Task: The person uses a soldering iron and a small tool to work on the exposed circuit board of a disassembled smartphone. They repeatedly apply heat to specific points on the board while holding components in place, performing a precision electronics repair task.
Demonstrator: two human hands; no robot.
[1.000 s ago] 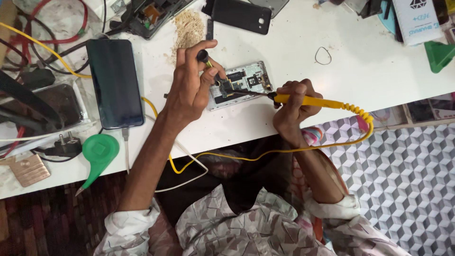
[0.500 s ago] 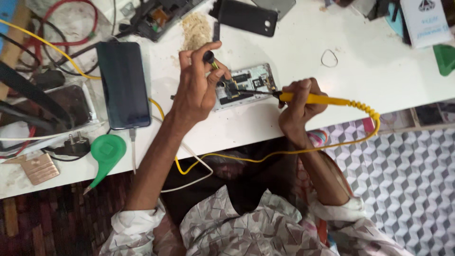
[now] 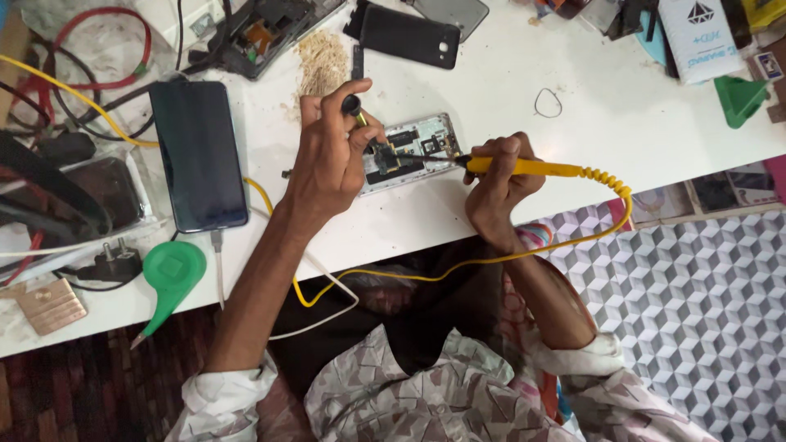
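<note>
An opened phone with its circuit board bare (image 3: 419, 137) lies on the white table (image 3: 573, 139). My left hand (image 3: 327, 160) rests over the board's left half and grips a thin tool with a black knob (image 3: 352, 105), its tip down on the board. My right hand (image 3: 495, 184) holds a yellow soldering iron (image 3: 532, 169) by its handle, with the dark tip pointing left onto the board beside my left fingers. A yellow coiled cord (image 3: 610, 192) runs from the iron off the table's edge.
A dark phone (image 3: 198, 155) lies screen-up to the left, a black back cover (image 3: 409, 37) behind the board, and a pile of tan fibres (image 3: 321, 59) beside it. A green opening tool (image 3: 169, 274), plugs, red and yellow wires clutter the left; boxes sit at far right.
Both hands stay on the board with their tools. The whole scene has drifted a little in the view; my left hand sits slightly lower over the board.
</note>
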